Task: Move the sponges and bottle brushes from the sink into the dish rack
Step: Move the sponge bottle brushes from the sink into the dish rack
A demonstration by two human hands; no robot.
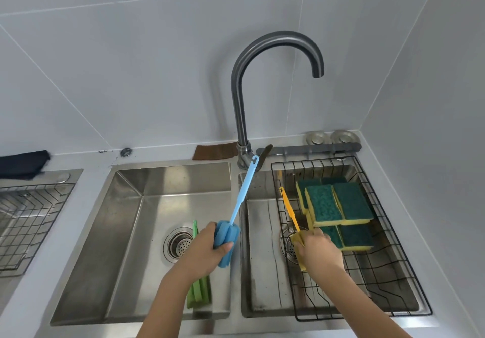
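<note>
The left hand is clenched around the foam head of a blue plastic bottle brush, held above the divider between the two basins of the stainless steel double sink; its long thin handle points up and away toward the base of the curved grey metal faucet. The right hand grasps the yellow foam head of a second, yellow-orange bottle brush, whose handle slants up over the left edge of the black wire dish rack sitting in the right basin. A third, green bottle brush lies on the floor of the left basin, just right of the round drain strainer and partly hidden by the left forearm. That makes three brushes: two in hand, one in the sink.

Inside the rack lie yellow sponges with dark green scouring tops, overlapping in a loose stack; about six are visible, though the exact count is hard to tell where they cover each other.
</note>
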